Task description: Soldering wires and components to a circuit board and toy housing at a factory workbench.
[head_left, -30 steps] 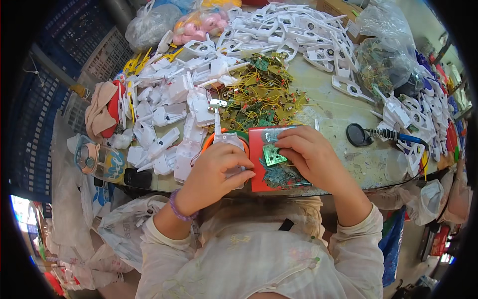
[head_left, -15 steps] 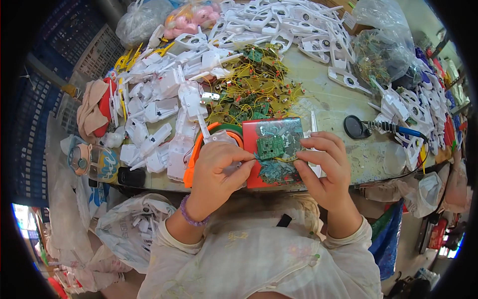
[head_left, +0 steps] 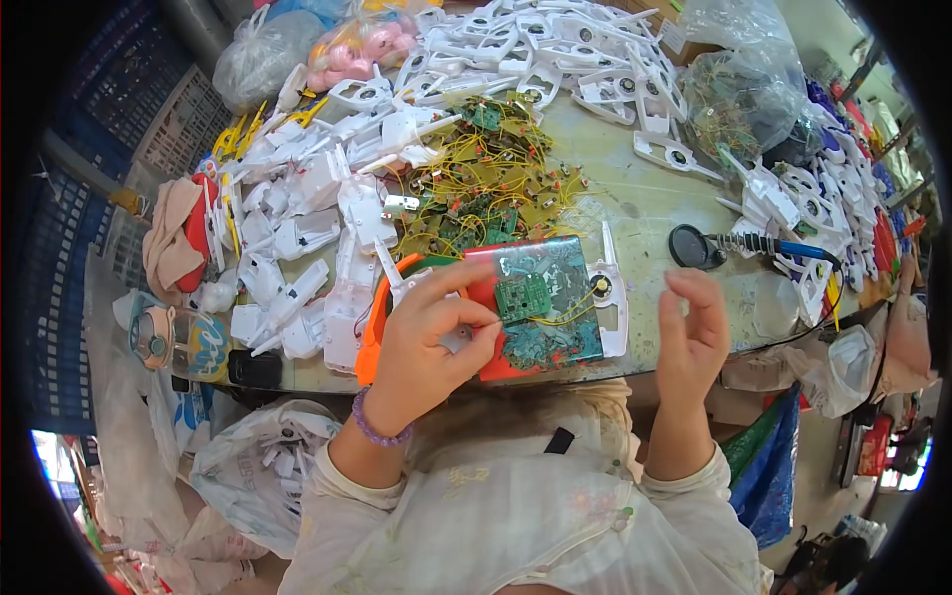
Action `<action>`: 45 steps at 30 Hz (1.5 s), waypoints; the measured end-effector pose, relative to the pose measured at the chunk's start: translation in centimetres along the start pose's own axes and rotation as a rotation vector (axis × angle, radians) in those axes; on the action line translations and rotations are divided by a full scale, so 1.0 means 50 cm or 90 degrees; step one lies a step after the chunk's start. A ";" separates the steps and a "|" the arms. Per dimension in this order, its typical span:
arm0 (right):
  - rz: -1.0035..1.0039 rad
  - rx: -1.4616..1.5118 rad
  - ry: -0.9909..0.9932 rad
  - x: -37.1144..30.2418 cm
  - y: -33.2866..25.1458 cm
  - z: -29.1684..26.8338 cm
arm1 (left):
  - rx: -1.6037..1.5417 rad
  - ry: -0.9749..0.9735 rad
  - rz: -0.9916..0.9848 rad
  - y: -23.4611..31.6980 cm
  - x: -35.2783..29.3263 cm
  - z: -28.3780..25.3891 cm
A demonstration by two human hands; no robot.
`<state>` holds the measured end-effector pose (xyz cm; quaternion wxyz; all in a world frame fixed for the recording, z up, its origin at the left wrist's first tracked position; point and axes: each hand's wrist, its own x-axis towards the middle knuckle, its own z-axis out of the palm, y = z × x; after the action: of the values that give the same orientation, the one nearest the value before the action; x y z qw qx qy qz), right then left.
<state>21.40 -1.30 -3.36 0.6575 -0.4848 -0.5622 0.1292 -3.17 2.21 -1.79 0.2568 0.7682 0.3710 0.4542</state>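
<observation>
In the head view, writing shows on 3 things: bold lettering on the clear bottle (head_left: 203, 342) at the left, faint characters on the white plastic bag (head_left: 243, 466) below the table edge (head_left: 645, 223), and a pale label on the brown carton (head_left: 698, 46), its print too small to read.

The green circuit board (head_left: 523, 297) lies on the red and dark pad (head_left: 570, 260), just right of the left hand (head_left: 426, 332). That hand's thumb and index fingertips come close together by the board's left edge; whether they pinch anything, I cannot tell. Yellow wires (head_left: 565, 318) run from the board toward the round part on the white plastic frame (head_left: 614, 322), beside the pad's right edge. The right hand (head_left: 697, 332) is raised, apart from board and frame, thumb and index bent upward; I cannot tell whether their tips meet.
</observation>
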 end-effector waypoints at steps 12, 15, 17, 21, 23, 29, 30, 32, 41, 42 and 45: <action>-0.237 -0.260 -0.241 0.015 -0.070 0.035 | 0.078 -0.018 0.012 0.020 -0.007 0.005; -0.167 -0.279 -0.335 0.018 -0.050 0.045 | 0.100 -0.026 0.035 0.012 -0.009 0.010; -0.147 -0.236 -0.360 0.021 -0.041 0.044 | 0.131 -0.033 0.038 0.025 -0.003 0.009; -0.076 -0.186 -0.401 0.024 -0.046 0.045 | 0.147 -0.035 0.087 0.046 0.016 0.016; -0.065 -0.187 -0.413 0.027 -0.050 0.045 | 0.142 -0.016 0.111 0.051 0.024 0.021; -0.086 -0.169 -0.400 0.029 -0.048 0.049 | 0.208 -0.024 0.020 0.050 0.024 0.022; -0.086 -0.165 -0.395 0.026 -0.048 0.049 | 0.208 -0.024 0.018 0.049 0.024 0.024; -0.084 -0.165 -0.399 0.027 -0.052 0.045 | 0.211 -0.012 0.010 0.042 0.029 0.026; 0.015 -0.136 -0.378 0.021 -0.040 0.044 | 0.170 -0.018 -0.057 0.034 0.036 0.021; 0.046 -0.127 -0.370 0.022 -0.039 0.045 | 0.153 -0.019 -0.097 0.039 0.037 0.020; 0.115 -0.113 -0.364 0.036 -0.038 0.042 | -0.027 0.016 -0.119 0.031 0.029 0.021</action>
<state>19.48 0.09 -1.00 0.4140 -0.5325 -0.6878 0.2686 -1.26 2.40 -0.37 0.3099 0.7189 0.4345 0.4453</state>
